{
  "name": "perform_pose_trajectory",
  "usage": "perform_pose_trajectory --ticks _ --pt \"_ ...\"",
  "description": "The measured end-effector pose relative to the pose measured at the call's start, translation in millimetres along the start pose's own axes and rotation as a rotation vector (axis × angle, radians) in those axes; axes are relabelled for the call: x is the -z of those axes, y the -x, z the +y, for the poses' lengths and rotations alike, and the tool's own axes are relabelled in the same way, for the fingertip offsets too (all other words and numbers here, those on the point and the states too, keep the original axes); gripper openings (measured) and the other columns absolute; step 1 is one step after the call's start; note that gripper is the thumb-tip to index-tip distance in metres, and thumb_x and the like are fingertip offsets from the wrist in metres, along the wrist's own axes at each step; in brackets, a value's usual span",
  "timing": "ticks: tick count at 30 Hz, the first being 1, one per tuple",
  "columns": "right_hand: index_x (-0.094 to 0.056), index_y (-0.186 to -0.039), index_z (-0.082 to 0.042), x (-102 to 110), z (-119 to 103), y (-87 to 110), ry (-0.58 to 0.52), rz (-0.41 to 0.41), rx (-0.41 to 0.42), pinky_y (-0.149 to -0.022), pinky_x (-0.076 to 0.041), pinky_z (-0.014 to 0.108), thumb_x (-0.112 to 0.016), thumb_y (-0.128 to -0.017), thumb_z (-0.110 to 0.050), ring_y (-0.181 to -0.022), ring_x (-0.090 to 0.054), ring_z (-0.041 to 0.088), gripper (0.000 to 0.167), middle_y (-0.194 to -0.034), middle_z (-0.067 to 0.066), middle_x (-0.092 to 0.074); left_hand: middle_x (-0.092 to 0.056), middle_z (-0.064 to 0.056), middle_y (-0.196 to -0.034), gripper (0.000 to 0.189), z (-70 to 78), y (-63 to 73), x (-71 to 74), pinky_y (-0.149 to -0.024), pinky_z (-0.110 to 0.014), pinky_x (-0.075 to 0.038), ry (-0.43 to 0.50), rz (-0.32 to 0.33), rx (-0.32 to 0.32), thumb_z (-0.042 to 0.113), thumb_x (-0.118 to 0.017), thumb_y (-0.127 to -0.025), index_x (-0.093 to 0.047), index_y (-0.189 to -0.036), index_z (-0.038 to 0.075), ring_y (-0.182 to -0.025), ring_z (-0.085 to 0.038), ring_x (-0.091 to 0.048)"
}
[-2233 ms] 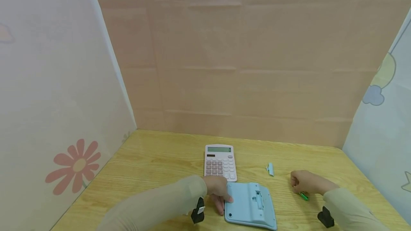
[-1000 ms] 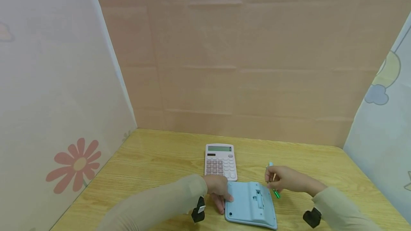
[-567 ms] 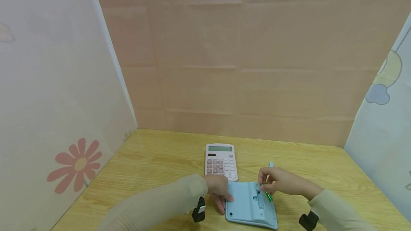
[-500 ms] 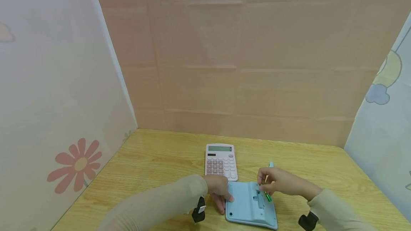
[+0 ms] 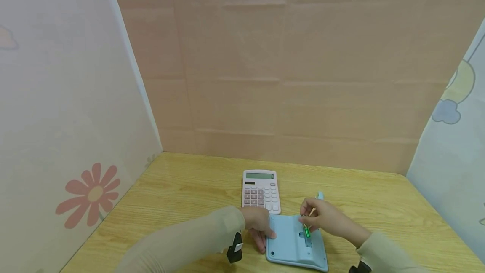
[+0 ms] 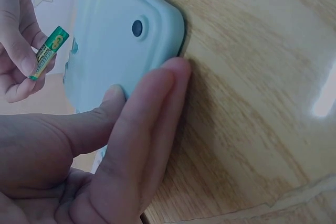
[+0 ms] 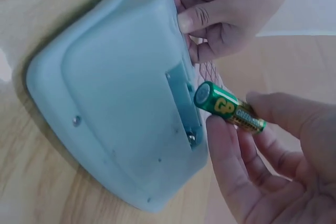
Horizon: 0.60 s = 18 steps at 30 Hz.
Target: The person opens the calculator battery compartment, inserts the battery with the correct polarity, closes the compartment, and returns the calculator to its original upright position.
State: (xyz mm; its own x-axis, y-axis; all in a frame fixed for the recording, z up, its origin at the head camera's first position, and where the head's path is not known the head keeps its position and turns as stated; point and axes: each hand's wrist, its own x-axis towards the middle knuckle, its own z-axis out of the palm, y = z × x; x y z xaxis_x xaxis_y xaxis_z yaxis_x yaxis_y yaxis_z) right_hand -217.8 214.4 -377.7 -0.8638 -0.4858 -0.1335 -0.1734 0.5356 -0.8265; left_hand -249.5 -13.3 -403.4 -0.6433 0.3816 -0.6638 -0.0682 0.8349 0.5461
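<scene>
A light blue calculator (image 5: 283, 239) lies back side up on the table. My left hand (image 5: 258, 226) holds its left edge, thumb on the back and fingers along the side. Between the thumb and fingers of my right hand (image 5: 326, 217) is a green and gold battery (image 7: 231, 107), pinched above the calculator. The uncovered battery compartment (image 7: 184, 106) shows a metal contact at one end. In the left wrist view the battery (image 6: 49, 52) is tilted, clear of the calculator's back. A small light blue battery cover (image 5: 320, 196) lies behind my right hand, partly hidden by it.
Just beyond the left hand, a pink calculator (image 5: 261, 193) lies face up, its display lit with a digit. The wooden table (image 5: 197, 184) meets a brown paper backdrop (image 5: 288, 108), with patterned panels (image 5: 87, 108) at both sides.
My right hand has carried the battery leftward, from the right of the table past the cover to over the compartment. The left hand and blue calculator have stayed in place.
</scene>
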Motion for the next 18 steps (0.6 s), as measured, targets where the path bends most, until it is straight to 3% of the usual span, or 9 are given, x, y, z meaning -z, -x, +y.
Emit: perform_pose_trajectory --ticks 6,12,18 --pt "-0.054 -0.093 -0.001 -5 -2 1.9 -0.013 0.077 -0.075 -0.061 -0.058 0.03 -0.071 -0.089 -0.017 -0.073 -0.06 0.019 0.024 -0.085 0.007 -0.053 -0.071 -0.016 -0.067 0.028 -0.6 -7.2 -0.2 -0.079 -0.025 -0.055 -0.001 -0.006 0.007 0.025 -0.07 -0.089 -0.061 -0.082 -0.001 -0.062 -0.026 -0.072" --pt "-0.053 -0.092 0.0 -8 -3 4.6 -0.017 0.12 -0.112 -0.061 -0.058 0.031 -0.072 -0.088 -0.014 -0.072 -0.06 0.019 0.024 -0.084 0.008 -0.053 -0.07 -0.015 -0.064 0.029 0.3 -5.1 0.4 -0.073 -0.024 -0.055 -0.031 0.01 -0.004 0.025 -0.07 -0.089 -0.061 -0.081 -0.001 -0.057 -0.023 -0.071" --pt "-0.052 -0.092 -0.001 -11 -1 6.1 0.002 0.133 -0.105 -0.059 -0.057 0.029 -0.071 -0.088 -0.012 -0.07 -0.059 0.018 0.023 -0.083 0.007 -0.054 -0.069 -0.016 -0.064 0.03 1.7 3.5 1.6 -0.082 -0.026 -0.054 -0.013 0.007 -0.023 0.025 -0.07 -0.089 -0.06 -0.08 -0.002 -0.063 -0.027 -0.072"
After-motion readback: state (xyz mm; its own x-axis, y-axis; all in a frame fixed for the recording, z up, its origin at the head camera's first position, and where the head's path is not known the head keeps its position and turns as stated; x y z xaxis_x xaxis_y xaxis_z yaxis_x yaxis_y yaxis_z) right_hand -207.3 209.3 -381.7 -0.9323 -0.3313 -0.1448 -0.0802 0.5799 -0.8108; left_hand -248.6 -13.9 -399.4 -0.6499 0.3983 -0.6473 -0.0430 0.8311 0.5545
